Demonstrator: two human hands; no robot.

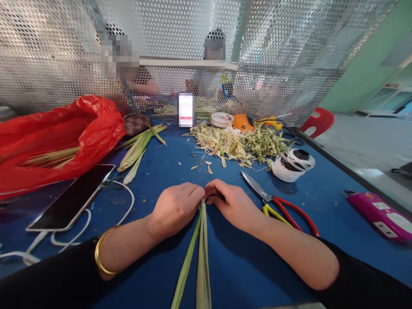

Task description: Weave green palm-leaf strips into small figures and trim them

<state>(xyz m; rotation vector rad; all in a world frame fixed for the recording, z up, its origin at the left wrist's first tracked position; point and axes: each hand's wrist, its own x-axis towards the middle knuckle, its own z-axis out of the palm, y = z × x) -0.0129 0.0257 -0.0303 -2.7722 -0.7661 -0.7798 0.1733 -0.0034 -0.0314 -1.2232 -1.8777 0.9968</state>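
Observation:
My left hand [177, 208] and my right hand [233, 204] meet over the middle of the blue table. Between their fingertips they pinch the upper ends of several long, narrow pale-green leaf strips [202, 257], whose lower ends trail toward me. The pinched ends themselves are mostly covered by fingers. Just right of my right hand lie scissors with red handles [280, 206], their blades parted, resting over a yellow-green-handled tool [275, 214]. Beyond them stands a spool of white thread [292, 165]. A heap of dried leaf trimmings [241, 143] spreads beyond my hands.
On the left are a red plastic bag [96, 124] with leaves inside, loose leaves [137, 152], a dark tablet [72, 199] and a white cable [130, 201]. A lit phone [186, 109] stands before the perforated metal screen [180, 30]. A purple packet [381, 216] lies right.

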